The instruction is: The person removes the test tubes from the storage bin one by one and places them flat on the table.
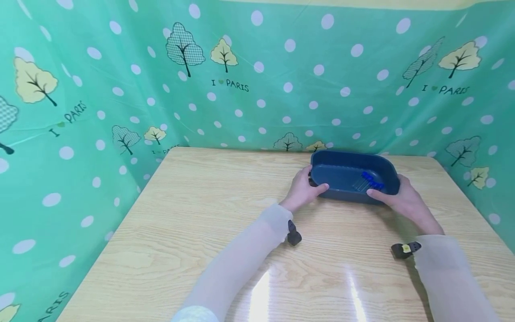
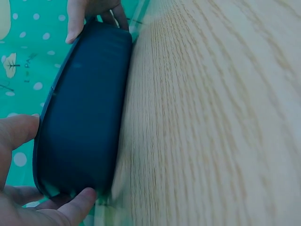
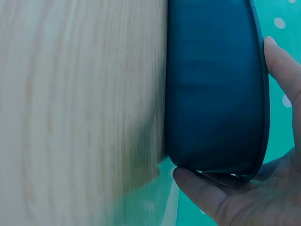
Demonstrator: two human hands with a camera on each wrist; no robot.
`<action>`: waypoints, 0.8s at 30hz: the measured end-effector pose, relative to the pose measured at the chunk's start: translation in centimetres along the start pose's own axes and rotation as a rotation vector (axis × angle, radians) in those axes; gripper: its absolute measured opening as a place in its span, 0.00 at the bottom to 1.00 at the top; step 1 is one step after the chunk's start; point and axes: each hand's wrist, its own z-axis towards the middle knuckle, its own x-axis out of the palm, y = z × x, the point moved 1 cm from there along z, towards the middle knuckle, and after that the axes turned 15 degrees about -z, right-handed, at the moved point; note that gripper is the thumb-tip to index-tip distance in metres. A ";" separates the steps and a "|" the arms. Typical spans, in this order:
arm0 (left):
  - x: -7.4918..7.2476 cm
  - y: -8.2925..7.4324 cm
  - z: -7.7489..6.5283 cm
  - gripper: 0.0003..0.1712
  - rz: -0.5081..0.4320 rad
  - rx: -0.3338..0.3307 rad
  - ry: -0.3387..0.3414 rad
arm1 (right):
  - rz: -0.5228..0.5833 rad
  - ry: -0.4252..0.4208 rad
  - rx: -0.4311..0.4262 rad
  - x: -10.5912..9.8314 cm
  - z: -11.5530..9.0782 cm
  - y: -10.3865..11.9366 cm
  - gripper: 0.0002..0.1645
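Note:
A dark blue plastic bin [image 1: 350, 196], rectangular with rounded corners, is at the back right of the table. My left hand [image 1: 301, 190] grips its left end, thumb over the near rim. At the other end my right hand [image 1: 404, 203] holds it the same way, with its thumb on the rim. Several thin clear pieces with bright blue ends [image 1: 372, 180] lie inside, toward the right; they are too small to make out. In the left wrist view, the bin's side [image 2: 87, 103] faces me between both hands. The right wrist view shows fingers at the bin's end wall [image 3: 216, 117].
The bin stands near the back edge of the light wood table [image 1: 181, 214]. A green dotted cloth [image 1: 261, 98] hangs close behind the table and along its sides. A small black device [image 1: 293, 233] sits at the left cuff, another [image 1: 404, 249] at the right.

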 end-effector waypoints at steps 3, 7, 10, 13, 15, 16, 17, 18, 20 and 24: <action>-0.1 0.0 0.0 0.48 -0.004 0.006 -0.003 | -0.001 0.005 0.002 0.0 -0.1 0.2 0.73; -0.2 0.1 -0.1 0.48 -0.002 0.009 -0.001 | 0.002 0.017 0.006 0.0 -0.2 0.4 0.74; -0.2 0.2 -0.1 0.47 -0.005 0.008 0.003 | 0.002 0.022 0.013 0.0 -0.2 0.5 0.74; -0.3 0.1 -0.1 0.47 -0.012 0.003 0.006 | 0.000 0.024 0.018 0.1 -0.2 0.5 0.74; -0.3 0.1 -0.2 0.47 -0.014 0.000 0.005 | -0.004 0.025 0.020 0.1 -0.2 0.5 0.74; -0.4 0.1 -0.3 0.47 -0.014 -0.001 0.005 | -0.004 0.026 0.020 0.1 -0.2 0.5 0.74; -0.4 0.1 -0.3 0.47 -0.017 -0.003 0.004 | -0.005 0.025 0.019 0.2 -0.2 0.5 0.74; -0.4 0.1 -0.4 0.47 -0.019 -0.006 0.003 | -0.004 0.023 0.015 0.2 -0.2 0.5 0.74; -0.5 0.2 -0.4 0.47 -0.021 -0.010 0.003 | -0.001 0.019 0.009 0.2 -0.2 0.6 0.74; -0.7 0.3 -0.5 0.47 -0.031 -0.007 0.001 | 0.005 0.013 0.000 0.3 -0.1 0.7 0.74</action>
